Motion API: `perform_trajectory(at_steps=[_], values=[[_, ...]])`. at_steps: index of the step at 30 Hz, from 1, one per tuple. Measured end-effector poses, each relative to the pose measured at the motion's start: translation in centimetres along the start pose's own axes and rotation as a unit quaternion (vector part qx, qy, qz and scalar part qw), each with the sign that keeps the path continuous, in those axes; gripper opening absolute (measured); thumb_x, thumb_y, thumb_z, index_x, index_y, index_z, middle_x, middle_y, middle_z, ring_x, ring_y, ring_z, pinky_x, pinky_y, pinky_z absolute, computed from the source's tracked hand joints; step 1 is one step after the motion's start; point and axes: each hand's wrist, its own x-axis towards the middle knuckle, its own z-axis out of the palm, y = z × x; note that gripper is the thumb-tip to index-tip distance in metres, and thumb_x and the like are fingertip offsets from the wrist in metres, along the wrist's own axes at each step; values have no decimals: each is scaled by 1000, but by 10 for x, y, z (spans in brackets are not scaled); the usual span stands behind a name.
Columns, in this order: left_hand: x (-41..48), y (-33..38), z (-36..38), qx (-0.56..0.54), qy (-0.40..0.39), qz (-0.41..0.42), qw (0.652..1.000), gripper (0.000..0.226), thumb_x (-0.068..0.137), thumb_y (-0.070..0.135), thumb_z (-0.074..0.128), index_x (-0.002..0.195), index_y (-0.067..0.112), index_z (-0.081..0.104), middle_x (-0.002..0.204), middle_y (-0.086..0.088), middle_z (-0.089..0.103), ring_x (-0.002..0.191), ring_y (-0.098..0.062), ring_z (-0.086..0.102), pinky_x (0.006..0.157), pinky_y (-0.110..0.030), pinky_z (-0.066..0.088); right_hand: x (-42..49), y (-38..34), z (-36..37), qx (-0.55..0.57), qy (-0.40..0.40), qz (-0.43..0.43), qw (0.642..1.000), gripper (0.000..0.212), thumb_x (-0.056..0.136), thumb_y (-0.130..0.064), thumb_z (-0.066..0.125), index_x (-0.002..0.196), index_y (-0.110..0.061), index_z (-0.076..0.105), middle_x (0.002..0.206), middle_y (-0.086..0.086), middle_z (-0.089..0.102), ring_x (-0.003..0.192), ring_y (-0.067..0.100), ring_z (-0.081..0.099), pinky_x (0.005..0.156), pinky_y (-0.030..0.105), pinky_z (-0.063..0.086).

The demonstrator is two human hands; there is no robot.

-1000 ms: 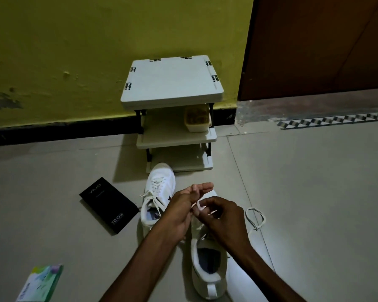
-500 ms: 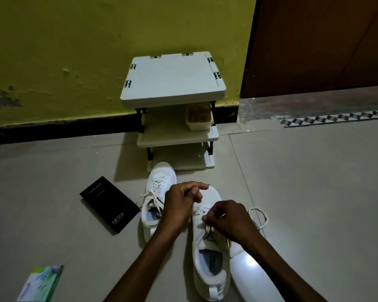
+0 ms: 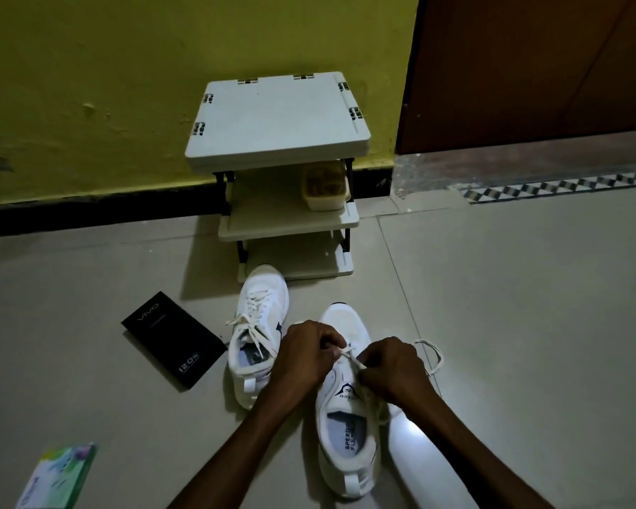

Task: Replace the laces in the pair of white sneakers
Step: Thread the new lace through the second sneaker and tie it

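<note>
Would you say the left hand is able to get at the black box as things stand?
Probably yes, but not freely: the left hand pinches the lace, and the laced sneaker lies between it and the black box, low enough to reach over.

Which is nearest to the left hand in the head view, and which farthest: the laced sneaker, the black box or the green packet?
1. The laced sneaker, right beside the left hand, on its left.
2. The black box, farther left on the floor.
3. The green packet, in the lower left corner.
</note>
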Motion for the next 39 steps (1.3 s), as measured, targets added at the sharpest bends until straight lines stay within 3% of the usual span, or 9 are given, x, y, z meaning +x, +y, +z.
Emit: perform_trajectory(at_steps=[3,7,18,23,25,28,31,36,39], values=[[0,0,2,17,18,9,1000,26,76,12,69,93,32,67,70,10,70,73,-2,65,74,-26,52,5,14,-6,176,-30,65,982,21,71,2,64,75,-14,77,68,5,71,64,20,66,63,33,58],[-2,3,12,4,-8,44,999,46,72,8,67,108,29,48,68,10,67,71,-1,62,69,-27,51,5,24,-12,274,-94,95,952,32,78,13,55,82,-9,77,70,12,69,54,17,62,46,22,46],[-10,7,25,-46,45,-15,998,48,73,4,64,101,32,37,68,2,67,67,-9,62,64,-30,50,4,24,-9,260,-84,69,959,29,79,9,57,80,-13,76,74,13,72,60,18,65,55,26,51],[-15,8,34,-7,44,74,996,49,76,9,65,111,31,39,69,5,61,72,-9,58,65,-32,47,5,23,-9,207,-106,-5,973,10,84,-18,65,81,-18,75,79,6,74,77,23,72,79,40,60],[-15,7,34,0,58,80,995,50,78,8,65,118,27,41,70,6,61,73,-10,59,67,-31,47,8,24,-10,207,-100,-15,973,22,91,-19,56,82,-11,73,73,6,71,69,18,70,75,40,60],[-10,6,34,-19,57,21,998,59,77,9,70,125,28,42,73,2,66,75,-11,64,72,-34,52,8,23,-8,214,-52,-24,975,16,90,-7,59,82,-5,73,64,4,67,54,9,64,56,23,55],[-7,8,34,1,43,-11,999,67,78,14,70,134,32,38,80,-1,67,83,-14,64,81,-37,53,11,25,0,185,20,-44,982,10,78,-6,73,70,-13,74,62,0,70,56,8,66,61,23,57],[-5,12,30,46,-26,-17,998,76,86,17,62,148,28,19,102,-7,63,95,-24,61,83,-36,50,14,17,-14,160,22,-44,986,19,79,-7,71,63,-17,72,64,2,70,60,12,65,68,30,57],[-8,14,31,70,-43,-31,996,74,92,20,56,150,28,11,121,-15,53,110,-31,55,83,-30,39,0,-9,-56,293,13,-54,954,26,83,6,57,65,-10,66,65,9,62,61,18,56,61,28,53]])
